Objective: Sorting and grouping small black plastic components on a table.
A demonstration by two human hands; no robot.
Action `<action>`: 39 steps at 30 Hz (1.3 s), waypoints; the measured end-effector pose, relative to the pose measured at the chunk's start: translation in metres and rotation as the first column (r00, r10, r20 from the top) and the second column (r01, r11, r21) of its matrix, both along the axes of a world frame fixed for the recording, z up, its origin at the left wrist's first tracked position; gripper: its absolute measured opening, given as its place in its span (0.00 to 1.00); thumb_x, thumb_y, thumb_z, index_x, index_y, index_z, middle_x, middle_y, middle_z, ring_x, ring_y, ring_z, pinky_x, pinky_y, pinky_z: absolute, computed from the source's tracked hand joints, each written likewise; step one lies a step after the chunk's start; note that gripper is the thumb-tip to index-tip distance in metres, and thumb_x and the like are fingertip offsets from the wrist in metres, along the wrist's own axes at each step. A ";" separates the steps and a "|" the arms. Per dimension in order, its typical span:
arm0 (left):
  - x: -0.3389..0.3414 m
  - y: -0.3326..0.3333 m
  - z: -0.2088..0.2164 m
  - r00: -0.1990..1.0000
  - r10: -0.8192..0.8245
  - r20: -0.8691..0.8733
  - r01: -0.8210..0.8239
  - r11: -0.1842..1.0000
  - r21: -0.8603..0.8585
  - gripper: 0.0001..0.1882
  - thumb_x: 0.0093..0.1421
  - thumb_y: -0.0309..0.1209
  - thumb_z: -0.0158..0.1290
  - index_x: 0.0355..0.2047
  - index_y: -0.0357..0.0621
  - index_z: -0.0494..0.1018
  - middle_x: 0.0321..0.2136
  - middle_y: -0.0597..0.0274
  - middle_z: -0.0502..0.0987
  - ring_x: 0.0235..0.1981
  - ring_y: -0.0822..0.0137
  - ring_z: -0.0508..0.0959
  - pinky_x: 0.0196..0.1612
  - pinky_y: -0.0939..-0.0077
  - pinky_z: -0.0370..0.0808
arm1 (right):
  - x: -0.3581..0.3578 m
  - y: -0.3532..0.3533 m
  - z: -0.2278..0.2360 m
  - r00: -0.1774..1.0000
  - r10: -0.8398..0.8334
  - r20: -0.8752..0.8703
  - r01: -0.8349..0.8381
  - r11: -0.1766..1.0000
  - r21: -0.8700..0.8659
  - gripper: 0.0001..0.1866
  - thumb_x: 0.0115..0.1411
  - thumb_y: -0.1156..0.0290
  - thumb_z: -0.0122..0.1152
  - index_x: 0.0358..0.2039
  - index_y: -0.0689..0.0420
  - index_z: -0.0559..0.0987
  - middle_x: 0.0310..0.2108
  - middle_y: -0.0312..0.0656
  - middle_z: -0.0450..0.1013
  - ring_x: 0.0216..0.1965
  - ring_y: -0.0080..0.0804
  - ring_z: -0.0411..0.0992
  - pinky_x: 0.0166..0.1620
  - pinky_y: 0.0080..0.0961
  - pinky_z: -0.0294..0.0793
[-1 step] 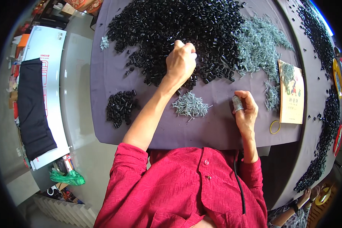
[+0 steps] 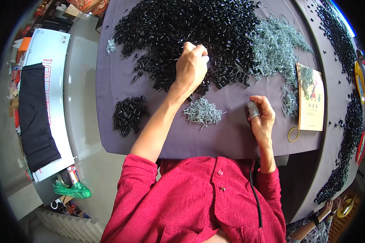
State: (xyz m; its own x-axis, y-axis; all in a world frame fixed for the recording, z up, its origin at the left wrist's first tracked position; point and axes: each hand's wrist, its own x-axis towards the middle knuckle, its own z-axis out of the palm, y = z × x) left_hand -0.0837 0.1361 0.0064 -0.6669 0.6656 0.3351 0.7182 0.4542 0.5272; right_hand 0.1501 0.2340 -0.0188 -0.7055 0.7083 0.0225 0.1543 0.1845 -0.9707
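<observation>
My left hand (image 2: 191, 67) is over the big pile of small black plastic clips (image 2: 162, 30), its fingers curled in a pinch. Its fingertips face away, so anything between them is hidden. My right hand (image 2: 264, 117) is raised at the right of the near table edge, fingers bent toward the thumb. At its thumb is a grey, speckled lump (image 2: 253, 109), either a wrap or a small bundle of nails; I cannot tell which. Between the hands lies a small heap of thin silvery nails (image 2: 203, 112). A smaller heap of black clips (image 2: 129, 115) sits left of my left forearm.
A large spread of silvery nails (image 2: 278, 42) borders the black pile. At right are a booklet (image 2: 311, 109) with nails on it and a yellow rubber band (image 2: 293, 134). A second table (image 2: 308, 194) carries more black clips, with another person's hands (image 2: 328, 208) at its near end.
</observation>
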 end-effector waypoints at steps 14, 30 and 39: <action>0.121 -0.082 0.008 0.238 -0.364 0.901 0.000 0.927 0.375 0.07 0.61 0.16 0.45 0.38 0.34 0.71 0.27 0.57 0.78 0.27 0.67 0.80 0.29 0.75 0.80 | 0.001 -0.055 0.033 0.948 0.312 -0.068 -0.314 0.949 -0.032 0.25 0.37 0.95 0.37 0.35 0.63 0.73 0.33 0.42 0.68 0.33 0.31 0.71 0.33 0.21 0.73; 0.139 -0.102 0.003 0.276 -0.257 0.926 -0.027 0.961 0.274 0.08 0.59 0.16 0.47 0.37 0.36 0.74 0.27 0.62 0.77 0.23 0.75 0.76 0.24 0.82 0.74 | 0.014 -0.072 0.037 0.944 0.329 0.033 -0.330 0.939 0.099 0.25 0.35 0.96 0.42 0.34 0.61 0.75 0.28 0.43 0.68 0.30 0.35 0.75 0.33 0.27 0.74; 0.142 -0.117 -0.001 0.364 -0.240 0.900 0.059 0.970 0.234 0.10 0.56 0.14 0.47 0.35 0.36 0.76 0.24 0.66 0.76 0.21 0.78 0.74 0.22 0.83 0.71 | 0.017 -0.068 0.042 0.906 0.417 0.064 -0.382 0.875 -0.296 0.15 0.44 0.93 0.55 0.32 0.62 0.76 0.26 0.42 0.74 0.28 0.30 0.75 0.31 0.23 0.73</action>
State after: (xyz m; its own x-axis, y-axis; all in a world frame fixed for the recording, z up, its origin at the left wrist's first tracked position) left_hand 0.0581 0.0194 0.0054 -0.5147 0.7949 -0.3212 -0.2018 0.2518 0.9465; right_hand 0.1669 0.1662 0.0235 -0.9142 0.3309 -0.2341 0.2443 -0.0111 -0.9696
